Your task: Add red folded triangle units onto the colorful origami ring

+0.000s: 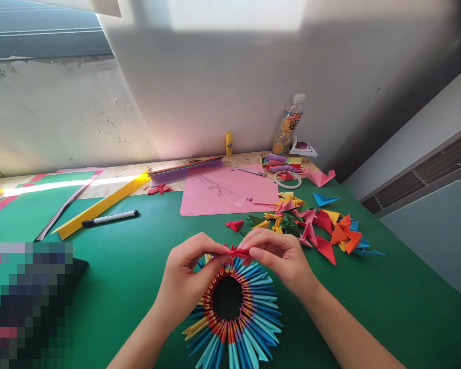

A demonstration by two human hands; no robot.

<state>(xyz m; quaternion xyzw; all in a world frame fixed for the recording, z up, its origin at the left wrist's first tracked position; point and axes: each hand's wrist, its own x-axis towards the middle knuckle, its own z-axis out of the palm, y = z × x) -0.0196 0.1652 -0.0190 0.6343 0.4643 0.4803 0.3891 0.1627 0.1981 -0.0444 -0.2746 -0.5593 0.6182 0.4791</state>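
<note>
A ring of folded paper pieces, mostly blue with orange and yellow inside, lies on the green table cover in front of me. My left hand and my right hand meet over the ring's far edge. Both pinch a small red folded paper piece between their fingertips, right above the ring. A heap of loose folded triangles in red, orange, yellow, green and blue lies just right of my right hand. One red triangle lies alone behind my hands.
Pink paper sheets with a clear ruler lie behind. A black marker and a long yellow strip lie at the left. A glue stick, a bottle and a tape ring stand by the wall.
</note>
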